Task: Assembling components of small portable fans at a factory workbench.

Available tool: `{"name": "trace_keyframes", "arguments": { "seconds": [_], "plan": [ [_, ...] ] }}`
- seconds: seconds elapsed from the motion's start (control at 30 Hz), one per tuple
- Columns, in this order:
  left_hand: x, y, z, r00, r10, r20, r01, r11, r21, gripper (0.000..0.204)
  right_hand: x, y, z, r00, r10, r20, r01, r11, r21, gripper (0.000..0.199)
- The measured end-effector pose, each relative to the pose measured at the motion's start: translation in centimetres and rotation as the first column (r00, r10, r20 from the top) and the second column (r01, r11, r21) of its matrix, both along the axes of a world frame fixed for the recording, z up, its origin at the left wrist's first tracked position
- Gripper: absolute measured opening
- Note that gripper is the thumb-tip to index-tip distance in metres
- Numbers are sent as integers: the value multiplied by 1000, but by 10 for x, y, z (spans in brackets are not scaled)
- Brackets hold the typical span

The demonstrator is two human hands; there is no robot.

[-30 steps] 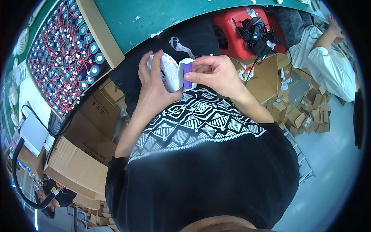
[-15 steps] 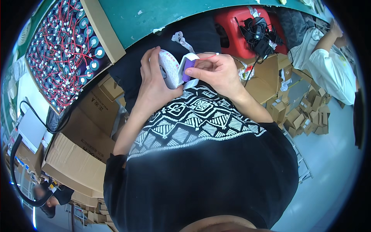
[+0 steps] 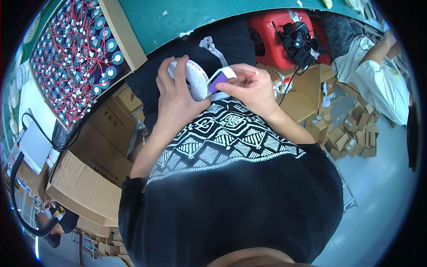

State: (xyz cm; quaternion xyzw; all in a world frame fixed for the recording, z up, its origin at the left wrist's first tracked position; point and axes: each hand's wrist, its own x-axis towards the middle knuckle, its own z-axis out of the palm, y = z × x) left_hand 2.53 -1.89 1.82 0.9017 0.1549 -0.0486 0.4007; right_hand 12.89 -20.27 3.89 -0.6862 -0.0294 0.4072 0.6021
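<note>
near the top centre of the frame your left hand (image 3: 175, 100) grips a white label roll (image 3: 195, 79), while your right hand (image 3: 249, 89) pinches a small purple block (image 3: 218, 81) against it. a loose strip (image 3: 212, 46) trails upward, so labelling looks mid-way, not finished.

Label roll (image 3: 194, 79) betw. hands; parts tray (image 3: 75, 58) left; boxes (image 3: 347, 133) right.

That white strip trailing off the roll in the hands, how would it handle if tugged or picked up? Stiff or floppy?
Probably floppy: the white strip curls and kinks as it trails off the roll. Likely very light, being thin and narrow. The roll itself looks round, so it may roll if set down on edge; the left hand wraps it while the right hand pinches the purple piece.
</note>
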Motion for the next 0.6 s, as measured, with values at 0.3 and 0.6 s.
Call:
{"name": "trace_keyframes", "arguments": {
  "seconds": [0.3,0.6],
  "plan": [
    [-3,0,2,998,-43,54,34,987,155,102,-14,-8,-9,995,-5,-99,20,988,155,28],
    [-2,2,2,992,-70,101,44,971,236,101,-10,-11,-8,994,97,-42,-95,994,50,25]
  ]
}}
